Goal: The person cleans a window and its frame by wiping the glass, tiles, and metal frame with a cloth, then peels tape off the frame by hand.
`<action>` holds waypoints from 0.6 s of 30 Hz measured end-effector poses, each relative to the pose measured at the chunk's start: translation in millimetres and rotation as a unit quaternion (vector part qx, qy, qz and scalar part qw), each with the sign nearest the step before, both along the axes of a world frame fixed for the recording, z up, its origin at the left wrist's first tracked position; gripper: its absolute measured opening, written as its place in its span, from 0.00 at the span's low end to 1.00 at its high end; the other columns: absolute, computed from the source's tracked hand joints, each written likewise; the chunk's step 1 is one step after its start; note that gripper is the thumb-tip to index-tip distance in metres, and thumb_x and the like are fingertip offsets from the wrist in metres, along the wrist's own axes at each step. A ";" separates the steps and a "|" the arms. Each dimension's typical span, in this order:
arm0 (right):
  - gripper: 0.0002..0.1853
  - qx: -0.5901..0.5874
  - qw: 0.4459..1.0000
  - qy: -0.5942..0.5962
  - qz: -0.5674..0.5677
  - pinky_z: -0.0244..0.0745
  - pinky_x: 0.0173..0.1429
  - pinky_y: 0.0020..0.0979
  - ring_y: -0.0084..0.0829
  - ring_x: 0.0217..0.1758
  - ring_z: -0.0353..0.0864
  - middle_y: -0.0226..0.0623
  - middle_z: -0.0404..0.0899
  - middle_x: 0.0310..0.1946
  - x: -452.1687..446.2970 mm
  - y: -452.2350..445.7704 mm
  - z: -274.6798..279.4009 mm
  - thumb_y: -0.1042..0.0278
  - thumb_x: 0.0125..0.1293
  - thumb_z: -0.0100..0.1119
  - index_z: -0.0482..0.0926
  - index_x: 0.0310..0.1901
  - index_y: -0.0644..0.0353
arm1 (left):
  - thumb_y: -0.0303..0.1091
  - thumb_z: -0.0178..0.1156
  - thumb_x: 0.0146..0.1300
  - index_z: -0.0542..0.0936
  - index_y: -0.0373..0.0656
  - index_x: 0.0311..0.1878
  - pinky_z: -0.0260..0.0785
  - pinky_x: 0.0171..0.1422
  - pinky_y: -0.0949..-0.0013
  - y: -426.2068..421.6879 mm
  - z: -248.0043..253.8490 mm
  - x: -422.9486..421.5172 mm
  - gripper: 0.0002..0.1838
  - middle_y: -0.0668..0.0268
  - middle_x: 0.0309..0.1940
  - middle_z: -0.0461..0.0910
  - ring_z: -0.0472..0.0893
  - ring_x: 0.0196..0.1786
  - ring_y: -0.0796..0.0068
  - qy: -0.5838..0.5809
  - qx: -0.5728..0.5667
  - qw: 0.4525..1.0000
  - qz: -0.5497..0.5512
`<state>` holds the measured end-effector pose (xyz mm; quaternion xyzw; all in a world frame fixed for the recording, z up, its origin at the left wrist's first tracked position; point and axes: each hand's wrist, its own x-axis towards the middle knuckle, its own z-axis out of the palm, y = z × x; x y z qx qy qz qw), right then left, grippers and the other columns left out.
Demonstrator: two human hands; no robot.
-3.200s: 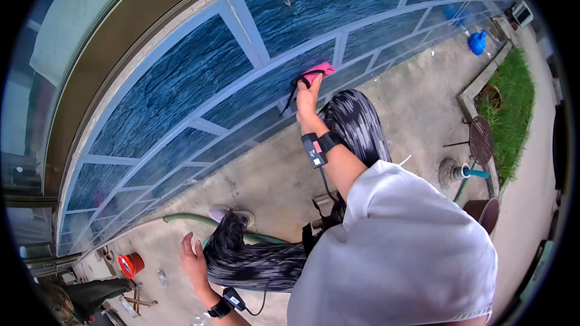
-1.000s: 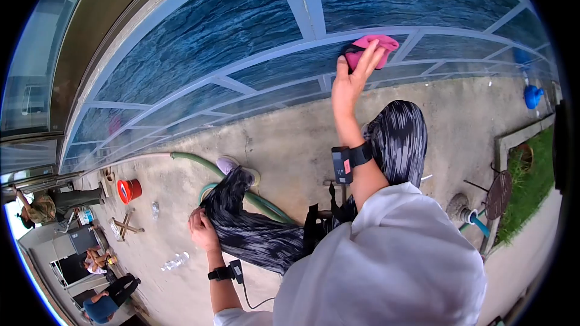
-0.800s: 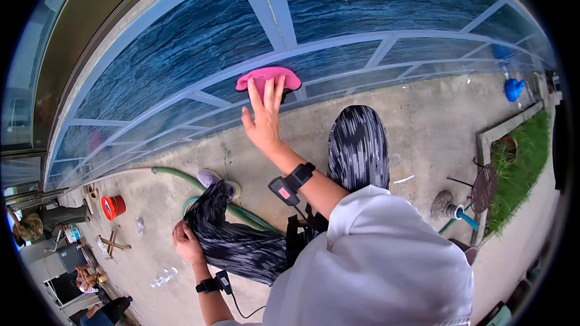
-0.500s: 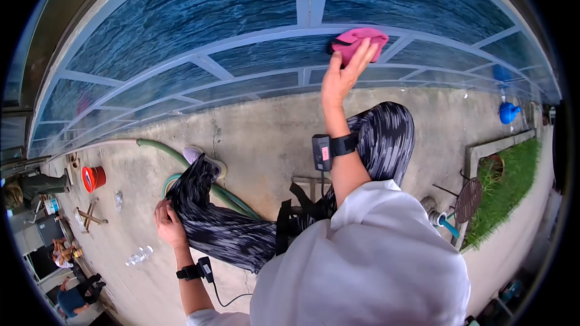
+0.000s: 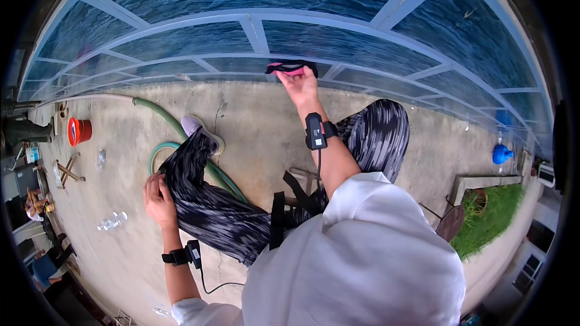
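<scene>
Cloth, pink and black, is low at the blue wall, gripped in the right hand; the left hand, loosely open, rests at the knee near the hose.

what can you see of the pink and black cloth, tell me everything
The pink and black cloth looks like soft fabric, bright pink with dark bands. It forms a narrow, flattened shape, at the low panes of the blue framed wall. The right hand holds its near side, fingers partly covering it. Contact with the wall and wetness can't be judged.
</scene>
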<state>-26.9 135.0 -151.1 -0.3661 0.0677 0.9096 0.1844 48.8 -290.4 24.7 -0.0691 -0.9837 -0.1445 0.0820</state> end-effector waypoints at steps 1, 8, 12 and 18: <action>0.21 -0.025 0.999 0.028 -0.010 0.61 0.71 0.65 0.60 0.67 0.64 0.51 0.66 0.64 -5.0 -3.3 5.1 0.62 0.76 0.42 0.65 0.60 0.70 | 0.33 0.51 0.70 0.83 0.41 0.42 0.69 0.61 0.62 1.2 -0.7 -0.9 0.12 0.65 0.49 0.83 0.79 0.55 0.61 0.001 0.002 1.000 0.002; 0.17 -0.035 0.994 0.052 -0.087 0.60 0.71 0.67 0.52 0.68 0.68 0.48 0.72 0.62 40.1 79.8 15.9 0.68 0.76 0.35 0.69 0.57 0.67 | 0.34 0.53 0.69 0.83 0.42 0.43 0.69 0.61 0.62 1.2 1.8 2.5 0.11 0.65 0.50 0.82 0.79 0.55 0.61 0.008 -0.017 1.000 -0.005; 0.18 0.179 0.977 -0.054 -0.102 0.62 0.71 0.65 0.55 0.69 0.66 0.52 0.71 0.61 49.8 69.6 47.9 0.68 0.76 0.34 0.68 0.58 0.69 | 0.32 0.56 0.68 0.84 0.43 0.44 0.69 0.60 0.65 3.9 17.3 -11.6 0.09 0.66 0.50 0.82 0.80 0.53 0.62 -0.034 -0.037 0.998 -0.044; 0.13 0.206 0.974 -0.087 -0.023 0.62 0.72 0.65 0.50 0.66 0.70 0.46 0.71 0.59 36.8 48.9 53.7 0.71 0.76 0.36 0.69 0.55 0.62 | 0.37 0.57 0.72 0.78 0.35 0.57 0.71 0.56 0.74 76.5 110.0 -76.0 0.17 0.62 0.53 0.82 0.81 0.54 0.74 -0.330 0.410 0.839 -0.140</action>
